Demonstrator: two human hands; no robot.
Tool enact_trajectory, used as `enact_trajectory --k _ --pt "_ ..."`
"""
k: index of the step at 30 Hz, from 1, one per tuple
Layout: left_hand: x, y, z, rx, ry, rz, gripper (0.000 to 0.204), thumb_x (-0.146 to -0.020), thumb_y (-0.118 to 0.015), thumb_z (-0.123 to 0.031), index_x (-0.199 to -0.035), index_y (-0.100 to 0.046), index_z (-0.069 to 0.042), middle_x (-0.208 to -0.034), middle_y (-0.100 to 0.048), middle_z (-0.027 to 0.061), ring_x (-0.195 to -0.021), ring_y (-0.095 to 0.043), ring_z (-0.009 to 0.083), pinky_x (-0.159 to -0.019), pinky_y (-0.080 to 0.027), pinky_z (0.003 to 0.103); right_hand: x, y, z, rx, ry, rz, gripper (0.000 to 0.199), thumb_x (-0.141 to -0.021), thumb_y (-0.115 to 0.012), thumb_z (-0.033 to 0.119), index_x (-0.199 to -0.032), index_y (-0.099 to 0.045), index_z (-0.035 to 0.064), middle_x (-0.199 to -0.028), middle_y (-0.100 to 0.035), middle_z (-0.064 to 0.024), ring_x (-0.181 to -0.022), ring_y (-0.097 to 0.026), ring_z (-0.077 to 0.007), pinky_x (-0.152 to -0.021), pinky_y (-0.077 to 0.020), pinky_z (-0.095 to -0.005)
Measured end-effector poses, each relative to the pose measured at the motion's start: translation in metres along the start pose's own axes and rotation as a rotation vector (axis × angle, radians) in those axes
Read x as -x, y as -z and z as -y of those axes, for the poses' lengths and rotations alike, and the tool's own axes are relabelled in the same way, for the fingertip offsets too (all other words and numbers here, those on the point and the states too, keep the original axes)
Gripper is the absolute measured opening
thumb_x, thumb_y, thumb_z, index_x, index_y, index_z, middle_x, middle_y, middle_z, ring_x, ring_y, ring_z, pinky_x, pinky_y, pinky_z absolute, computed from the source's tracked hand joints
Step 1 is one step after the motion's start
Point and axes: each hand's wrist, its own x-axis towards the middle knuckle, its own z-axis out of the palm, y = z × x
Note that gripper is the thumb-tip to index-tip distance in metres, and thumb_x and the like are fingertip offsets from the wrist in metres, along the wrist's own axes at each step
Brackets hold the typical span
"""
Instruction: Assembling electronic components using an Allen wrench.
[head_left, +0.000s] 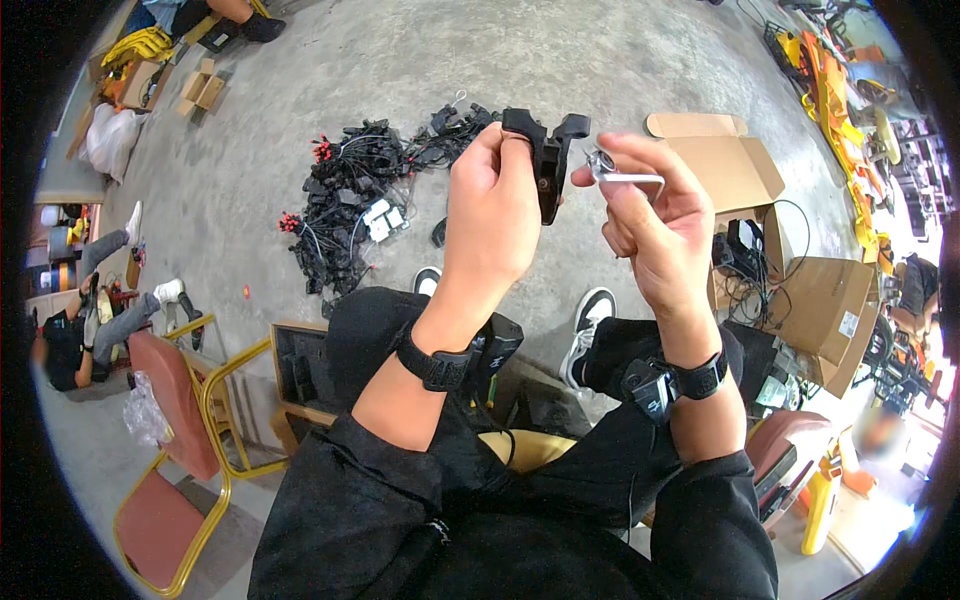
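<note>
My left hand (pixel 492 215) is closed around a black forked bracket (pixel 548 165), whose two prongs point up and away from me. Just to its right, my right hand (pixel 660 220) pinches a silver L-shaped hex key (pixel 640 180) between thumb and fingers. A small round metal piece (pixel 600 162) shows at the fingertips by the key; its exact kind is too small to tell. A narrow gap separates the key from the bracket. Both hands are raised in front of my knees, and each wrist wears a black strap with a small device.
On the floor ahead to the left lies a pile of black parts and cables (pixel 345 195) with white pieces (pixel 382 220) on it. An open cardboard box (pixel 825 305) holding cables stands to the right. Chairs (pixel 175 400) are at the left, and other people sit farther off.
</note>
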Motion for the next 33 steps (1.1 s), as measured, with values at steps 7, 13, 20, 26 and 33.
enact_trajectory --k 7,13,20,26,33 --pt "-0.007 0.005 0.007 -0.083 0.017 -0.017 0.033 -0.106 -0.037 -0.019 -0.097 -0.060 0.003 -0.082 -0.070 0.0102 -0.063 -0.064 0.0136 -0.060 -0.053 0.028 -0.002 -0.005 -0.004 -0.058 0.130 0.060 0.025 -0.091 -0.064 -0.005 -0.116 -0.062 -0.0045 -0.110 -0.070 -0.0150 -0.099 -0.070 -0.0182 -0.081 -0.0549 -0.0227" --pt "-0.005 0.003 0.010 -0.206 -0.036 -0.062 0.027 -0.105 -0.042 -0.018 -0.096 -0.061 0.000 -0.073 -0.062 0.0013 -0.058 -0.055 0.0087 -0.055 -0.046 0.024 0.000 -0.009 -0.010 0.123 0.338 0.047 0.025 -0.084 -0.068 -0.010 -0.107 -0.066 -0.0009 -0.114 -0.069 -0.0127 -0.094 -0.068 -0.0140 -0.074 -0.0546 -0.0212" --pt "0.002 0.002 0.005 -0.137 0.009 -0.008 0.030 -0.103 -0.047 -0.019 -0.080 -0.054 -0.001 -0.059 -0.050 -0.0001 -0.055 -0.047 0.0076 -0.051 -0.038 0.030 -0.002 -0.011 -0.018 0.544 0.617 -0.051 0.028 -0.076 -0.084 0.006 -0.101 -0.071 0.0056 -0.098 -0.069 -0.0028 -0.057 -0.042 -0.0025 -0.049 -0.0326 -0.0188" --pt "0.000 0.001 0.004 -0.243 -0.127 -0.035 0.029 -0.102 -0.049 -0.019 -0.082 -0.055 0.000 -0.059 -0.053 0.0047 -0.055 -0.050 0.0110 -0.052 -0.040 0.032 -0.001 -0.014 -0.016 0.626 0.635 -0.109 0.026 -0.077 -0.082 0.002 -0.099 -0.071 0.0068 -0.097 -0.070 -0.0031 -0.056 -0.045 -0.0036 -0.048 -0.0346 -0.0193" --pt "0.004 0.002 0.002 -0.341 -0.116 -0.047 0.028 -0.100 -0.050 -0.020 -0.085 -0.056 0.001 -0.062 -0.057 0.0125 -0.055 -0.055 0.0182 -0.055 -0.043 0.036 -0.003 -0.012 -0.014 0.806 0.781 -0.117 0.027 -0.075 -0.083 0.001 -0.099 -0.072 0.0079 -0.096 -0.069 -0.0034 -0.056 -0.049 -0.0059 -0.047 -0.0374 -0.0215"
